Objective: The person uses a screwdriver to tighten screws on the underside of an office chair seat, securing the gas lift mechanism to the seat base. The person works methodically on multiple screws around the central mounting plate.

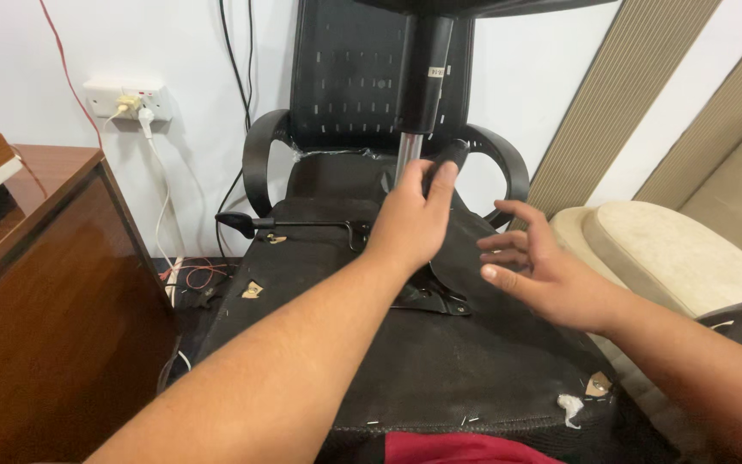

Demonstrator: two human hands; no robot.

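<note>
Flipping that office chair [440, 369] belly-up leaves its underside filling the middle of the frame, and your left hand [411, 219] is wrapped around the gas-lift column [409, 159] where the shiny rod meets the seat plate [427, 292]. Your right hand [536, 271] hovers open just to the right, fingers spread, holding nothing. I'd guess the whole thing is heavy and awkward, with a slick rod, so grab the fatter black cylinder [425, 69] instead. Wooden desk [45, 258] sits at left.

An overturned chair seat [440, 361] is placed between a wooden desk [45, 283] at left and a sofa [680, 258] at right.
</note>
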